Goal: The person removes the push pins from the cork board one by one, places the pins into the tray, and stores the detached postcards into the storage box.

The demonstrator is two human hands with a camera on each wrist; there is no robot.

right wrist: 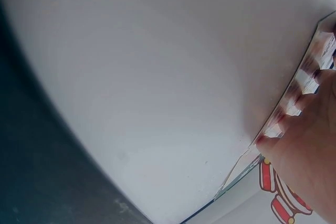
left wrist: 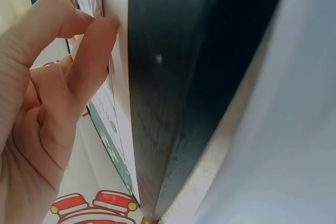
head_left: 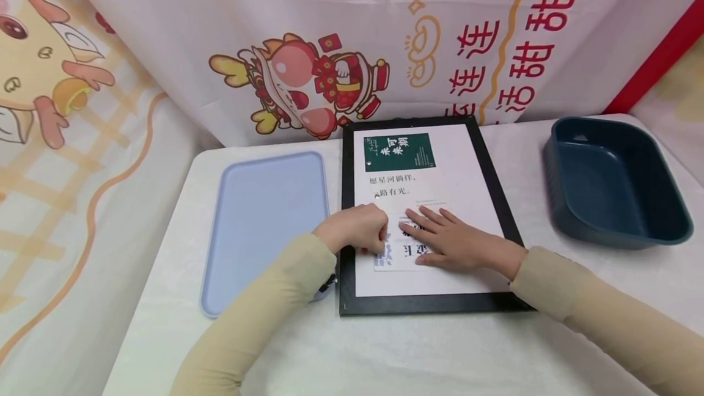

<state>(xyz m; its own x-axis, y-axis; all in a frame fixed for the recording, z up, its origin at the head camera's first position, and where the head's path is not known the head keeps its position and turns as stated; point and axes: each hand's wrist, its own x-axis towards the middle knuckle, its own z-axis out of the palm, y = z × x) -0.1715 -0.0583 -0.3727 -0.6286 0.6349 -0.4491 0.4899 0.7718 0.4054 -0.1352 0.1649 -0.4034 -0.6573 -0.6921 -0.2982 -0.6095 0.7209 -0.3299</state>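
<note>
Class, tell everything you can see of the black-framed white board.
The white board has a smooth-looking face and broad black frame. It lies face up on the white table, between the pale blue tray and dark teal tub. A green card is near its far edge; printed lettering and a pale lettered card come nearer. The spread right hand rests on its nearer half; the curled left hand is at its left side.

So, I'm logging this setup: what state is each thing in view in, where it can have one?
Black-framed board: face up
Green card: lying on the board
Lower card: lying on the board, partly covered by the right hand
Right hand: fingers spread, on the lower card
Left hand: fingers curled; any grip hidden
Blue tray: open side up
Dark bin: upright, open-topped
</note>
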